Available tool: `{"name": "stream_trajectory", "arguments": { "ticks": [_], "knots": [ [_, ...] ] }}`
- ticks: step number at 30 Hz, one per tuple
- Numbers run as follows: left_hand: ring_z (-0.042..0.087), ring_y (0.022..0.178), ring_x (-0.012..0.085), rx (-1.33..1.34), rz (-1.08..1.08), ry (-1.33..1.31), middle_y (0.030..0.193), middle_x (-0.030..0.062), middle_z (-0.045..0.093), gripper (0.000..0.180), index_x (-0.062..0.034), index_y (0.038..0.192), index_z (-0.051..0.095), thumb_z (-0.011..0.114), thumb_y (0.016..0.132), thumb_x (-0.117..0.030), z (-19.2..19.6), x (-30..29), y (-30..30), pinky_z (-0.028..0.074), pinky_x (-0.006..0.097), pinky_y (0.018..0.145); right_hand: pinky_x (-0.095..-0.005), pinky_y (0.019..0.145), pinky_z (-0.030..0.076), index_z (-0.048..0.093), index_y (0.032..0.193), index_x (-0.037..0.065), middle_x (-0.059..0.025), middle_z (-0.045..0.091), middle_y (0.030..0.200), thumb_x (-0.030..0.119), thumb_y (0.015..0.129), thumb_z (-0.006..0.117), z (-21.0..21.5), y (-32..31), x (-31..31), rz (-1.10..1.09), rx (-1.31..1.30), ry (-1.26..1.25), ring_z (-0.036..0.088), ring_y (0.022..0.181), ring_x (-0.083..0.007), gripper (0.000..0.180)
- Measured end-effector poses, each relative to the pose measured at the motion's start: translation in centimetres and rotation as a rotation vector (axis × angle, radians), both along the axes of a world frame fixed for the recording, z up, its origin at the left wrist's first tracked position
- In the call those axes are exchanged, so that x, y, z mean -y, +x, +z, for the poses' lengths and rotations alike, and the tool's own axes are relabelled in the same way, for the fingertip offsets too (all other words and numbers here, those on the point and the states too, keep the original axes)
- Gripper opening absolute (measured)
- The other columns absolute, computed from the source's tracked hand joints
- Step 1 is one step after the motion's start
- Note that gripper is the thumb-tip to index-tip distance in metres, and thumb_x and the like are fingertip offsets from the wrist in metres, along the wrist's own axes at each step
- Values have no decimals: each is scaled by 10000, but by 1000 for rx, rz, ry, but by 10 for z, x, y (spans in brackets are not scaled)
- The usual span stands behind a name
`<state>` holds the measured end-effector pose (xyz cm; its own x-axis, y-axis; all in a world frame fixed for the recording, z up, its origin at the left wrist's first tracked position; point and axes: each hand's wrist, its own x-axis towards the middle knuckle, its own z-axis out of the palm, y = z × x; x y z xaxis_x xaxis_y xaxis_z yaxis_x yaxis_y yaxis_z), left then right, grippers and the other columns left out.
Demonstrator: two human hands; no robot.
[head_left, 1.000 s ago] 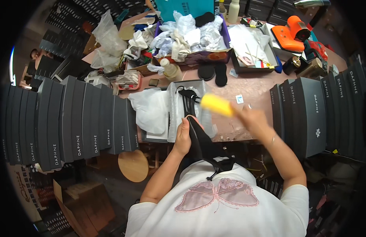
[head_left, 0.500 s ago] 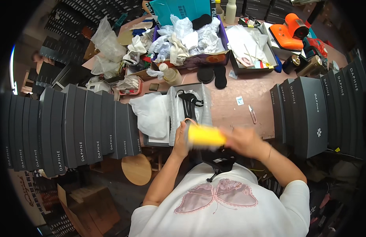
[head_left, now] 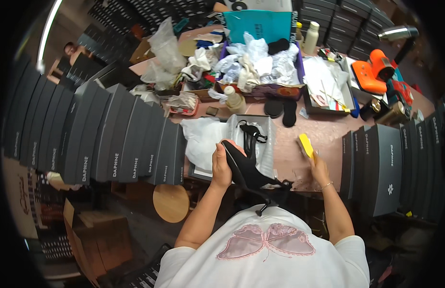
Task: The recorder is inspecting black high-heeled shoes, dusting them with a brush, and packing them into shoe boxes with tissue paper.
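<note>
My left hand [head_left: 222,165] is closed around the toe end of a black high-heeled shoe [head_left: 249,174], tilted with its heel hanging toward my shirt. Out to the right, my right hand [head_left: 320,169] grips a yellow brush [head_left: 306,145] over the pink tabletop, apart from the shoe. Beyond the held shoe, an open shoebox [head_left: 269,152] has a second black strappy shoe [head_left: 252,142] lying in it. White tissue paper [head_left: 203,135] spreads over the box's left part. The small snips seen earlier on the table do not show now.
Rows of dark grey shoeboxes stand at left [head_left: 121,139] and right [head_left: 386,168]. Behind are a purple carton [head_left: 299,65] of crumpled paper, a clear bottle [head_left: 235,102], black insole-shaped pads [head_left: 289,113] and a tray [head_left: 328,111] of papers. A round wooden stool [head_left: 170,203] stands below.
The yellow brush has moved off the shoe, to the right and toward the table, in my right hand. My left hand still holds the shoe, now fully visible. The whole view has shifted.
</note>
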<state>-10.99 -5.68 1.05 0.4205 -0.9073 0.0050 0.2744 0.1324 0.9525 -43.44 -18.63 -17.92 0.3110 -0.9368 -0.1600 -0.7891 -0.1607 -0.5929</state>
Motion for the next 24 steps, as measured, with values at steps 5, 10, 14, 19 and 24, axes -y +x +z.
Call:
{"name": "stream_trajectory", "arguments": {
  "ticks": [5,10,14,19,24],
  "knots": [
    [561,699,121,106,422,-9,801,42,600,523,-49,941,510,255,1018,-499,11,-14,20,473,245,658,-432,998,406,393,1399,61,-222,492,1312,350,938,555,16,35,-29,11,488,148,506,1191,-358,568],
    [566,753,119,8,437,-100,849,44,582,512,-60,974,505,273,1011,-515,9,-29,26,477,258,712,-495,987,432,352,1383,96,-164,519,1272,387,937,545,96,105,-89,35,1502,1329,529,1180,-292,566],
    [563,1008,241,-193,320,-150,1166,124,537,579,-113,1328,355,328,974,-570,2,-32,35,476,369,861,-485,979,445,434,1224,86,-162,529,1245,300,894,628,155,146,-101,-116,1516,890,546,1147,-285,439],
    [506,1158,225,-555,106,118,1335,105,445,700,-281,1502,69,483,965,-456,-11,-74,7,476,461,883,-416,1002,393,517,1183,59,-194,475,1309,122,702,813,184,170,-134,528,828,-213,496,1177,-342,568],
    [666,825,219,-633,-106,282,1100,131,617,506,-127,1375,365,491,971,-404,-37,-83,44,567,325,658,-399,977,434,569,1194,21,-175,528,1273,126,763,746,190,182,-162,673,715,-100,530,1156,-328,477]
  ]
}}
